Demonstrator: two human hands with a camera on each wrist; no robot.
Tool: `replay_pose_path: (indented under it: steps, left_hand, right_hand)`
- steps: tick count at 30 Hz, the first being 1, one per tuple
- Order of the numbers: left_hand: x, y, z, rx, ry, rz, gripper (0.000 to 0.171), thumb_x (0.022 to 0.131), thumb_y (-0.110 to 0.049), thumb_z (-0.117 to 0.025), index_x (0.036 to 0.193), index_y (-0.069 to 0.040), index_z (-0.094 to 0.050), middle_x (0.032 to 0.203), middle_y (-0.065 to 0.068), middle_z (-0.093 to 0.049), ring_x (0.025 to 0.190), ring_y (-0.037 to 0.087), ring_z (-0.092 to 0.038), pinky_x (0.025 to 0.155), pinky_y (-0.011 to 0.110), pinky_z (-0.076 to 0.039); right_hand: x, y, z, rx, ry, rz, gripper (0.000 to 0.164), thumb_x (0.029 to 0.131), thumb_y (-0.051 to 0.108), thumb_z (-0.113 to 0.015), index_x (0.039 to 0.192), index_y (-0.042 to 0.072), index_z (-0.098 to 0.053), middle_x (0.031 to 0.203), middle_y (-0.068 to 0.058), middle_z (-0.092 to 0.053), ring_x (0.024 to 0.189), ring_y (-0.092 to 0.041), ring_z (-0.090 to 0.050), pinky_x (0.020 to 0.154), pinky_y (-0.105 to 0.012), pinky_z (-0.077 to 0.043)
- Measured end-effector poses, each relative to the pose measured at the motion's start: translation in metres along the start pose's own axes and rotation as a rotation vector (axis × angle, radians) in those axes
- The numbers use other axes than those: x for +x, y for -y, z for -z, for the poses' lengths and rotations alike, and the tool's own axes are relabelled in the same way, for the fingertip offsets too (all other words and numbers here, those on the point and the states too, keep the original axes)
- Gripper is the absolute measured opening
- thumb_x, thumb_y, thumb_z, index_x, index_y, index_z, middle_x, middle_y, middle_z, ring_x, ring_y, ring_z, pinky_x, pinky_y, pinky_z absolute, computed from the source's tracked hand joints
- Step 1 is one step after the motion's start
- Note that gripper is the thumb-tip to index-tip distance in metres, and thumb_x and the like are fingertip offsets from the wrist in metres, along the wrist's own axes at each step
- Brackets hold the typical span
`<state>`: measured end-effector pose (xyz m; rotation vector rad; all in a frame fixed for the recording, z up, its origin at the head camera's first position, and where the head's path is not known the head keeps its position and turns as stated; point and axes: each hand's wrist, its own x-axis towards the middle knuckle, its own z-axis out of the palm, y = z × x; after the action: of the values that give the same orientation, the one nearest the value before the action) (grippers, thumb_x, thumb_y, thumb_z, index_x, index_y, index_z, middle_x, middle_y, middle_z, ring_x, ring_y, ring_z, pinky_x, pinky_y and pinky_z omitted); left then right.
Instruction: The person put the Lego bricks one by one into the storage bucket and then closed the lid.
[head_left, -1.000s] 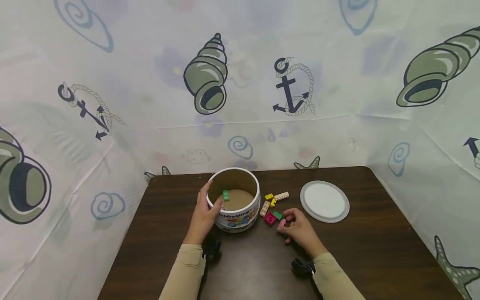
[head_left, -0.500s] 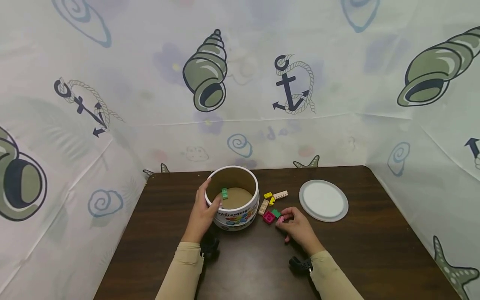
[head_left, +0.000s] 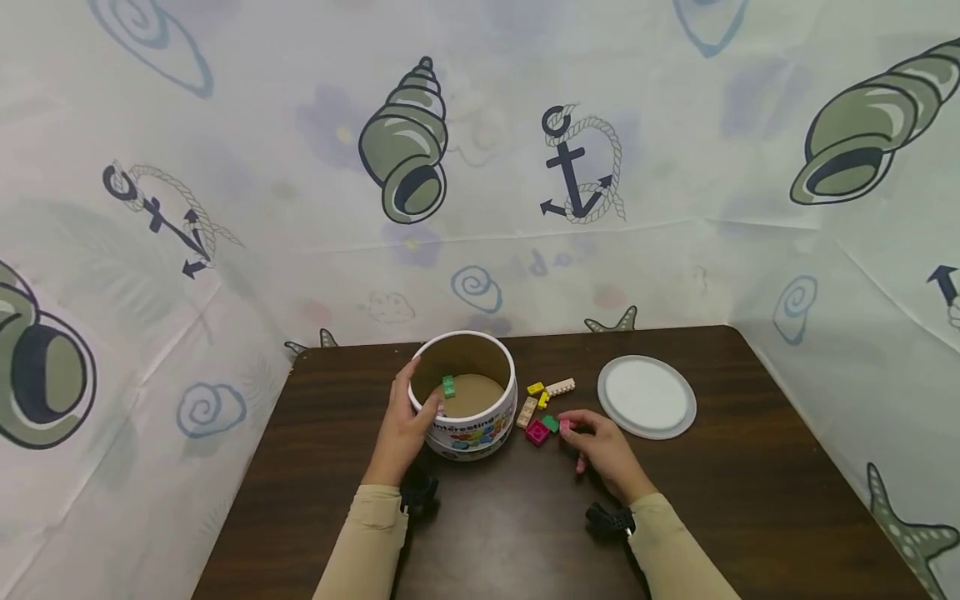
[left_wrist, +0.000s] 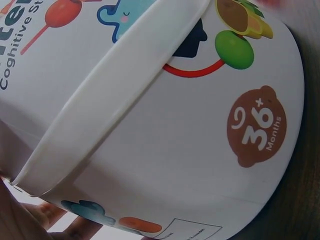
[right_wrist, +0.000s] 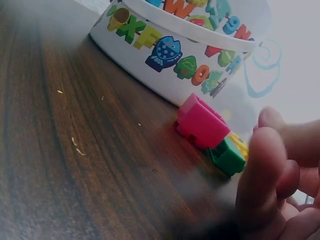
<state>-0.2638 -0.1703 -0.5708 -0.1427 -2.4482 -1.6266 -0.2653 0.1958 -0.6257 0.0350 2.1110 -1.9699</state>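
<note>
My left hand (head_left: 401, 433) grips the white tub (head_left: 471, 440) by its near left side, thumb over the rim and fingers round the outer wall. In the left wrist view, its fingers (left_wrist: 75, 231) show at the lower left, partly hidden behind the tub. A green toy brick (head_left: 448, 386) lies inside the tub, with a small pale pink piece near my thumb. My right hand (head_left: 607, 454) pinches a pink toy brick (head_left: 565, 425) between thumb and fingertips, right of the tub. Close to it are a magenta brick (head_left: 537, 432) and a green brick (head_left: 551, 423).
Two yellow bricks (head_left: 543, 400) and two beige bricks (head_left: 527, 412) lie beside the tub's right side. Farther right, a round white lid (head_left: 647, 397) rests flat on the dark wooden table (head_left: 495, 533). A printed cloth (head_left: 510, 167) hangs behind the table and along its sides.
The pink brick has risen and turned between the right fingertips, and the right hand has shifted slightly right. The left hand keeps its hold on the tub.
</note>
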Motion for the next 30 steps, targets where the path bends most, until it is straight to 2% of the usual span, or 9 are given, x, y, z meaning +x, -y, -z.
replay_pose_path:
  steps: [8, 13, 17, 20, 22, 26, 30]
  left_hand:
    - [-0.0014, -0.0022, -0.0011, -0.007, -0.003, -0.008, 0.079, 0.105, -0.046, -0.069, 0.171, -0.041, -0.026, 0.173, 0.011, -0.031, 0.151, 0.049, -0.046, 0.116, 0.071, -0.043]
    - [-0.0017, -0.0006, -0.0012, 0.002, -0.016, -0.012, 0.08, 0.104, -0.046, -0.07, 0.171, -0.039, -0.027, 0.171, 0.013, -0.033, 0.15, 0.049, -0.047, 0.116, 0.072, -0.043]
    - [-0.0024, -0.0014, -0.0009, -0.004, -0.009, -0.016, 0.08, 0.105, -0.045, -0.069, 0.172, -0.035, -0.026, 0.172, 0.014, -0.032, 0.15, 0.05, -0.046, 0.116, 0.072, -0.043]
    - [-0.0028, -0.002, -0.0006, -0.006, -0.005, -0.011, 0.08, 0.105, -0.045, -0.069, 0.172, -0.035, -0.026, 0.173, 0.012, -0.031, 0.151, 0.048, -0.046, 0.117, 0.071, -0.043]
    - [-0.0026, -0.0021, -0.0002, -0.011, -0.006, -0.008, 0.079, 0.105, -0.044, -0.069, 0.172, -0.036, -0.027, 0.173, 0.012, -0.031, 0.152, 0.048, -0.045, 0.117, 0.07, -0.043]
    - [-0.0023, -0.0017, 0.0004, -0.015, -0.004, -0.005, 0.078, 0.105, -0.044, -0.069, 0.171, -0.038, -0.028, 0.173, 0.011, -0.031, 0.152, 0.048, -0.045, 0.118, 0.069, -0.043]
    - [-0.0028, -0.0017, 0.0001, -0.017, -0.007, -0.003, 0.078, 0.104, -0.046, -0.07, 0.17, -0.039, -0.029, 0.171, 0.01, -0.033, 0.151, 0.049, -0.045, 0.117, 0.07, -0.043]
  right_hand:
    - [-0.0013, 0.0021, 0.0047, 0.079, 0.016, -0.002, 0.049, 0.107, 0.034, -0.071, 0.144, 0.002, -0.063, 0.12, -0.016, -0.063, 0.058, -0.013, -0.045, 0.051, -0.025, -0.049]
    - [-0.001, 0.0029, 0.0045, 0.083, 0.039, -0.002, 0.042, 0.11, 0.031, -0.065, 0.14, 0.001, -0.068, 0.123, -0.018, -0.064, 0.055, -0.012, -0.042, 0.05, -0.024, -0.045]
    - [-0.0019, 0.0037, 0.0051, 0.096, 0.042, -0.007, 0.04, 0.114, 0.029, -0.056, 0.14, 0.001, -0.068, 0.109, -0.014, -0.063, 0.056, -0.013, -0.041, 0.049, -0.024, -0.043]
    - [-0.0023, 0.0044, 0.0051, 0.117, 0.047, -0.019, 0.04, 0.117, 0.028, -0.05, 0.141, 0.001, -0.067, 0.094, -0.009, -0.054, 0.058, -0.014, -0.04, 0.05, -0.025, -0.043]
    - [-0.0023, 0.0043, 0.0051, 0.143, 0.045, -0.029, 0.04, 0.117, 0.026, -0.048, 0.142, 0.0, -0.065, 0.091, -0.008, -0.049, 0.058, -0.014, -0.04, 0.05, -0.025, -0.042]
    - [-0.0016, 0.0028, 0.0051, 0.207, 0.03, -0.035, 0.038, 0.116, 0.023, -0.053, 0.146, 0.0, -0.049, 0.1, -0.007, -0.051, 0.064, -0.014, -0.041, 0.05, -0.024, -0.04]
    - [-0.0012, 0.0003, 0.0057, 0.259, 0.01, -0.017, 0.044, 0.114, 0.019, -0.056, 0.149, 0.004, -0.033, 0.12, -0.011, -0.061, 0.065, -0.013, -0.041, 0.049, -0.022, -0.039]
